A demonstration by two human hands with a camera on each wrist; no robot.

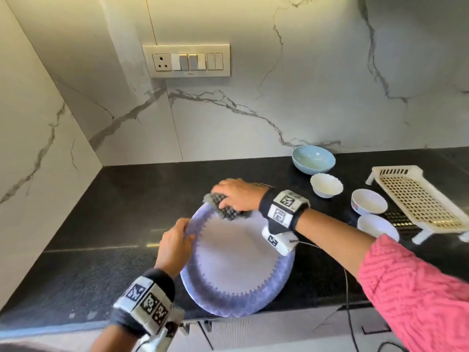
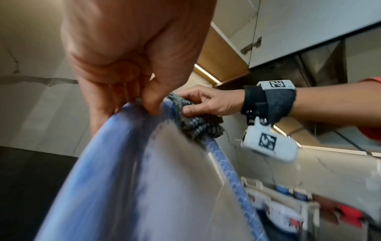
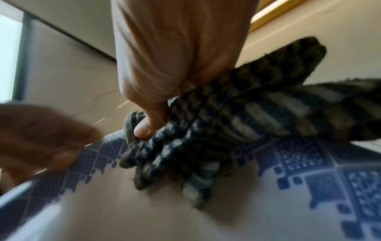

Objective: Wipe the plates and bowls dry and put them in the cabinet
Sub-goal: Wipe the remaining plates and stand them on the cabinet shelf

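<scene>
A large white plate [image 1: 236, 255] with a blue patterned rim is tilted up over the black counter's front edge. My left hand [image 1: 175, 246] pinches its left rim, thumb on the face [image 2: 152, 104]. My right hand [image 1: 236, 195] grips a bunched grey checked cloth [image 1: 225, 207] and presses it on the plate's far rim [image 3: 299, 159]. The cloth [image 3: 195, 146] is crumpled under the right thumb. A light blue bowl [image 1: 313, 158] and three white bowls [image 1: 326, 185] [image 1: 369, 201] [image 1: 375, 226] sit on the counter to the right.
A cream plastic drying rack [image 1: 416, 201] stands at the far right of the black counter [image 1: 127, 224]. Marble walls meet in a corner at the left, with a switch panel [image 1: 186, 60] above. Wall cabinets [image 2: 288, 29] hang overhead.
</scene>
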